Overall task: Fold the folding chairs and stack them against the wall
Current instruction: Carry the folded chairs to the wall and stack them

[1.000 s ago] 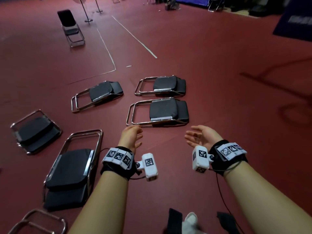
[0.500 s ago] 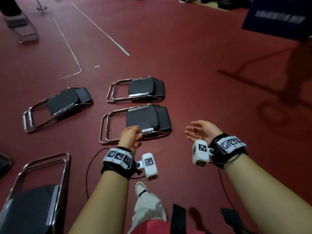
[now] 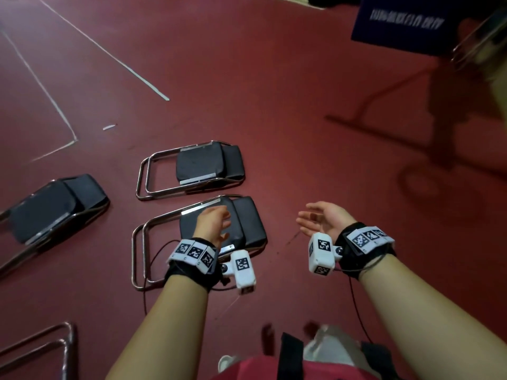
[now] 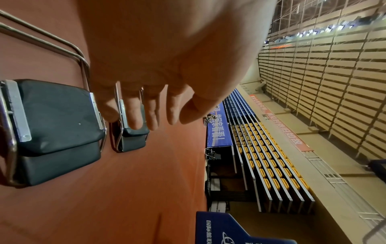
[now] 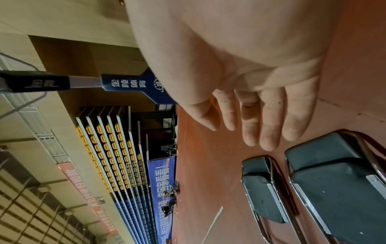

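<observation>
Several folded chairs with black pads and chrome frames lie flat on the red floor. The nearest folded chair [image 3: 248, 223] [image 4: 56, 118] [image 5: 334, 173] lies right under my left hand [image 3: 216, 220] [image 4: 146, 113], which hovers above its pad, fingers relaxed, holding nothing. My right hand [image 3: 318, 218] [image 5: 267, 125] hangs palm up to the right of that chair, empty, fingers loosely spread. A second folded chair [image 3: 203, 163] [image 4: 131, 137] [image 5: 263, 186] lies just beyond the first. A third folded chair [image 3: 52, 204] lies at the left.
Another chair frame [image 3: 55, 341] shows at the bottom left corner. White floor lines [image 3: 123, 64] run across the far floor. A dark blue board [image 3: 406, 23] and a stand's shadow sit at the far right. Retracted bleachers [image 4: 271, 156] line the hall's wall.
The view has swung right and moved closer to the two middle chairs. My left hand now sits over the nearest chair's pad. Both hands stay empty.
</observation>
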Demonstrator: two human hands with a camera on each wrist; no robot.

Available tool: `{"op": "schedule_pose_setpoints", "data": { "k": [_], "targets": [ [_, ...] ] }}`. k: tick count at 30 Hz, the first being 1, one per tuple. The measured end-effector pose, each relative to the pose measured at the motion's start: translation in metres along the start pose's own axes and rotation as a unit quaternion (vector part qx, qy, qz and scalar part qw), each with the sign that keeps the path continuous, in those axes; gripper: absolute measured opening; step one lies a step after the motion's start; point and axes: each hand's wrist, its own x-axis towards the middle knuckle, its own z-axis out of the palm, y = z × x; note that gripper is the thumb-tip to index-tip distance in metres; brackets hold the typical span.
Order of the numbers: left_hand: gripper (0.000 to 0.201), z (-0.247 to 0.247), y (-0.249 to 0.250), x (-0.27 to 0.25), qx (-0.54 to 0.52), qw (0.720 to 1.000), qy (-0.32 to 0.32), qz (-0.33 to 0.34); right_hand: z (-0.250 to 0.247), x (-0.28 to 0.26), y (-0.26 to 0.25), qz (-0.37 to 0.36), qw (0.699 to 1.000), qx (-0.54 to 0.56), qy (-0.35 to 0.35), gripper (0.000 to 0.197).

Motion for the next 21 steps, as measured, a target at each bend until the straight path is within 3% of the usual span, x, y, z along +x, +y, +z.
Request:
{"op": "schedule_pose_setpoints", "data": {
  "k": [7, 13, 17, 21],
  "targets": [
    [0.006, 0.032, 0.021, 0.098, -0.057, 0.995, 0.074, -0.022, 0.028, 0.133, -0.057, 0.066, 0.993, -0.09, -0.037, 0.008],
    [0.015, 0.074, 0.017, 0.176, -0.142, 0.966, 0.209, -0.054, 0.071, 0.275, -0.106, 0.125, 0.96, -0.227, -0.102, 0.011],
    [0.015, 0.098, -0.013, 0.217, -0.157, 0.947, 0.264, -0.099, 0.094, 0.349, -0.102, 0.151, 0.932, -0.305, -0.125, 0.011],
    [0.01, 0.108, -0.062, 0.257, -0.159, 0.933, 0.286, -0.149, 0.103, 0.41, -0.068, 0.207, 0.903, -0.352, -0.136, 0.015]
  ]
}}
